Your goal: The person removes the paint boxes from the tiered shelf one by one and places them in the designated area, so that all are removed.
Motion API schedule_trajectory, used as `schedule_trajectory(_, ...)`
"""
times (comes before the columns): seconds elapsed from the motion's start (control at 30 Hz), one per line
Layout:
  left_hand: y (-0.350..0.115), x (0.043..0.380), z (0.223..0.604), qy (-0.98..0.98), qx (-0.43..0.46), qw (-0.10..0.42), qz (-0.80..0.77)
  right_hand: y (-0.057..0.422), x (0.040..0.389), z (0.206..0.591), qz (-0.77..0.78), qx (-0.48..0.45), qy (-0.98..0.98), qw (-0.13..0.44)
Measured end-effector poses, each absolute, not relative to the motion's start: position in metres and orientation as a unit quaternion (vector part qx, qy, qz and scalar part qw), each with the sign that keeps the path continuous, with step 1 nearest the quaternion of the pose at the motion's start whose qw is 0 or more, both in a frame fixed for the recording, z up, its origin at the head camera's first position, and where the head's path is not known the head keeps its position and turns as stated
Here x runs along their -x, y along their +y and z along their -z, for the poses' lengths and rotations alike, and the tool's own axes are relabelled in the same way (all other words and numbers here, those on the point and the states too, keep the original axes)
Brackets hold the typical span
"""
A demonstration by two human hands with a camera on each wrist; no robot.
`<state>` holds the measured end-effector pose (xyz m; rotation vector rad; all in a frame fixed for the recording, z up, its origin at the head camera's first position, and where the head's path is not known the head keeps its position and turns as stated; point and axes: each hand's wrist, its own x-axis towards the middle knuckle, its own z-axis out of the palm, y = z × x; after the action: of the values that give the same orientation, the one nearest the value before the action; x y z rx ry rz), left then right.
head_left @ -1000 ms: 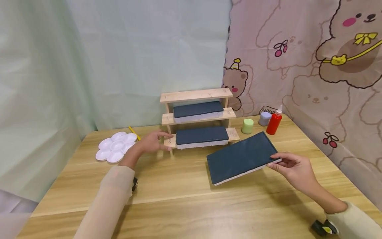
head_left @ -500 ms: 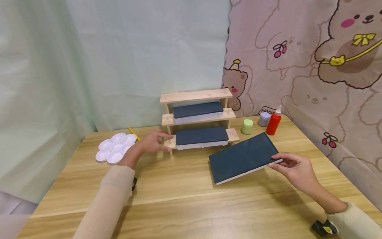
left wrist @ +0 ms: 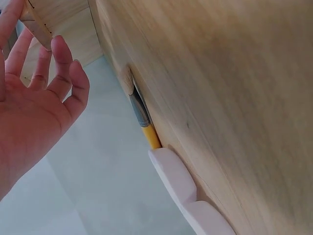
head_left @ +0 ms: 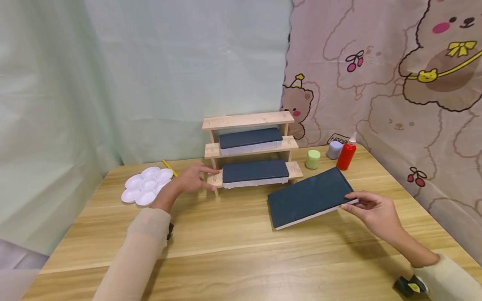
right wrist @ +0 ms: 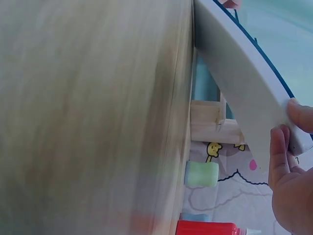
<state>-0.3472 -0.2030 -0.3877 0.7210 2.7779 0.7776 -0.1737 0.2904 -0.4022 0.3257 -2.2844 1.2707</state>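
A flat rectangular case (head_left: 308,198) with a dark blue top and white underside slants over the table in front of the shelf. My right hand (head_left: 373,211) pinches its right end, thumb below and fingers on top; the right wrist view shows the white underside (right wrist: 244,73) tilted, its far end low by the tabletop. My left hand (head_left: 193,179) grips the left end of the lowest step of a small wooden tiered shelf (head_left: 248,120), thumb and fingers around it. Two similar dark-topped cases lie on this shelf, one on the middle step (head_left: 250,138) and one on the lowest (head_left: 256,171).
At the left lies a white flower-shaped palette (head_left: 147,184), with a yellow-handled paintbrush (left wrist: 142,112) beside it. Right of the shelf stand a green jar (head_left: 312,159), a bluish jar (head_left: 334,149) and a red squeeze bottle (head_left: 346,155). Curtains hang behind the table.
The case in my right hand has shifted slightly to the right, and its lower left corner has risen a little. My left hand stays at the shelf.
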Motion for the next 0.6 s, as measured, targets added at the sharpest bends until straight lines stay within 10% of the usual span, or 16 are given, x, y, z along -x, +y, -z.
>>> schedule_trajectory(0.6, -0.201, 0.346, 0.384, 0.934, -0.234, 0.092, -0.254, 0.304, 0.179, 0.4, -0.445, -0.117, -0.854, 0.243)
